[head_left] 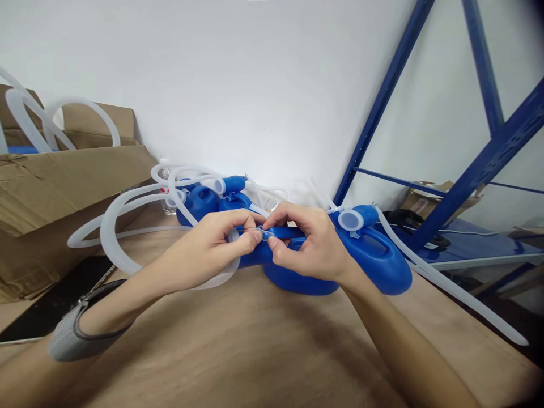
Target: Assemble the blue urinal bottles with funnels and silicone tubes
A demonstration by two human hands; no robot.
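Forearms (pixel 395 334) reach over my bench (pixel 238 345), left hand (pixel 212 241) and right hand (pixel 310 238) pinching a small translucent tab (pixel 266 233) at a blue jug (pixel 300 283), a fitting step, I judge, needing steady pressure.

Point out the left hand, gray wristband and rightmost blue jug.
Left hand (pixel 208 249), head view: back of the hand.
Gray wristband (pixel 80 345), head view: outer surface.
Rightmost blue jug (pixel 363 263), head view: body wall.

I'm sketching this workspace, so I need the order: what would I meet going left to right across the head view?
Box, left hand, small piece at the fingertips, right hand, rightmost blue jug, tube end.
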